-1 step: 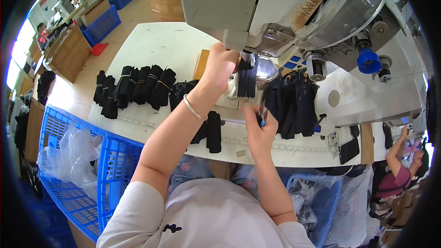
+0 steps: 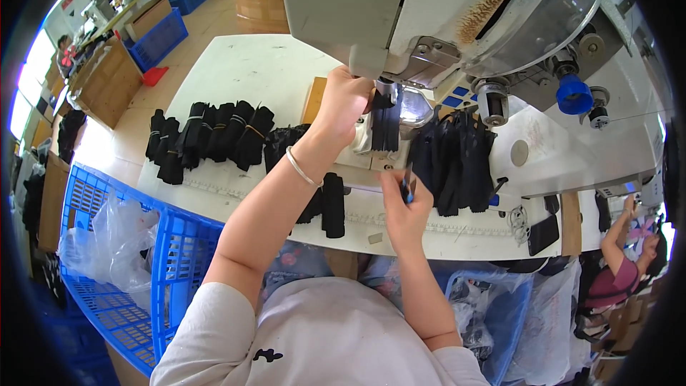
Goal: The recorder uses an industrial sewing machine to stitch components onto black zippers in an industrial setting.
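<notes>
Under pale-grey metal sewing machine: left hand curled by black fabric strips, grip hidden, can't tell; before machine, right hand holding half-covered blue-black slim tool.

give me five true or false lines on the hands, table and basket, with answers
1. The left hand is at the sewing machine, the right hand nearer the body. True.
2. The right hand is empty. False: it holds a small tool, partly blue.
3. A bracelet circles the left wrist. True.
4. The plastic bag inside the big blue basket is black. False: the plastic bag in the big blue basket is clear.
5. Black bundles lie on the table. True.
</notes>
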Tool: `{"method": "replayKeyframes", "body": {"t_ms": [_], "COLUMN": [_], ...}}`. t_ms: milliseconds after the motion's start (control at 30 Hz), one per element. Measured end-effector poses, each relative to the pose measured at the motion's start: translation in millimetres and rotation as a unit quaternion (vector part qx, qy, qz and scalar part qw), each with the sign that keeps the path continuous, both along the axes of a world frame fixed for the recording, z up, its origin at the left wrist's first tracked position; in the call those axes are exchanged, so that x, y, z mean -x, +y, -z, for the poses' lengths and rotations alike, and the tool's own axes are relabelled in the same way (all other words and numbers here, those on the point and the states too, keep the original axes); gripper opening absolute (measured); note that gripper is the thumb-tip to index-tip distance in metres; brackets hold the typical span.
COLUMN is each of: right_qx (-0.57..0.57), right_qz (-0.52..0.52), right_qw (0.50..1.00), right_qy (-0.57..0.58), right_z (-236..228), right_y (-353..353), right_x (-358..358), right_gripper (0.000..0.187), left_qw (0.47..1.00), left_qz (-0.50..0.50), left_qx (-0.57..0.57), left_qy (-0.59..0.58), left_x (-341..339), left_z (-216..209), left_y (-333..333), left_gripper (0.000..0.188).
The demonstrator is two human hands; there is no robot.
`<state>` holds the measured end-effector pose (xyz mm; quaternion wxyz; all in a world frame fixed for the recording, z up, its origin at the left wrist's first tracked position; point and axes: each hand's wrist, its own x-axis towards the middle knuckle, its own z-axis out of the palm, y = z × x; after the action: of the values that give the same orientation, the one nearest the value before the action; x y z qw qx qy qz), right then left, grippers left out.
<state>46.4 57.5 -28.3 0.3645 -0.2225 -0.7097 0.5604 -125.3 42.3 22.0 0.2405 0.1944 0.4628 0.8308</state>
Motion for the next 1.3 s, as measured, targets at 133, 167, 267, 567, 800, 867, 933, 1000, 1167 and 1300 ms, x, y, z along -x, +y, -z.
{"method": "replayKeyframes", "body": {"t_ms": [133,167,267,567,800,867,933,1000,1167,1300], "right_qx": [-0.062,-0.105,-0.137,-0.364,-0.412,-0.405,-0.408,-0.379,-0.483,-0.301], "right_qz": [0.048,0.079,0.167,0.308,0.278,0.207,0.169,0.141,0.148,0.146], "right_qw": [0.997,0.991,0.976,0.828,0.848,0.88,0.888,0.902,0.816,0.903], "right_qy": [0.004,-0.005,-0.014,-0.295,-0.184,-0.141,-0.13,-0.153,-0.282,-0.27], "right_z": [15.7,22.7,35.6,68.6,49.3,35.4,23.9,15.4,14.5,10.9], "right_y": [8.5,17.8,49.7,156.3,118.5,95.3,92.3,97.8,99.8,109.4], "right_x": [-36.2,-48.5,-86.8,-182.8,-146.9,-121.0,-88.9,-56.9,-16.6,-19.2], "right_gripper": [0.008,0.011,0.03,0.035,0.024,0.023,0.023,0.024,0.023,0.016], "left_qw": [1.0,1.0,0.999,0.951,0.781,0.776,0.778,0.783,0.867,0.865], "left_qz": [0.005,0.0,-0.049,-0.148,-0.245,-0.243,-0.245,-0.269,-0.286,-0.268], "left_qx": [0.011,0.015,0.016,0.237,0.427,0.439,0.432,0.406,0.318,0.338], "left_qy": [0.016,0.027,0.017,0.135,0.384,0.382,0.386,0.388,0.254,0.255], "left_x": [-4.7,-6.3,1.1,-28.5,-18.2,-19.2,-22.1,-22.2,-16.8,-10.3], "left_z": [-7.1,-9.4,-7.2,63.7,97.4,96.0,89.6,89.3,94.0,102.6], "left_y": [-5.0,-8.1,-25.6,-142.9,-143.6,-141.9,-139.0,-139.4,-134.1,-133.2], "left_gripper": [0.009,0.008,0.012,0.019,0.014,0.017,0.017,0.015,0.013,0.015]}}
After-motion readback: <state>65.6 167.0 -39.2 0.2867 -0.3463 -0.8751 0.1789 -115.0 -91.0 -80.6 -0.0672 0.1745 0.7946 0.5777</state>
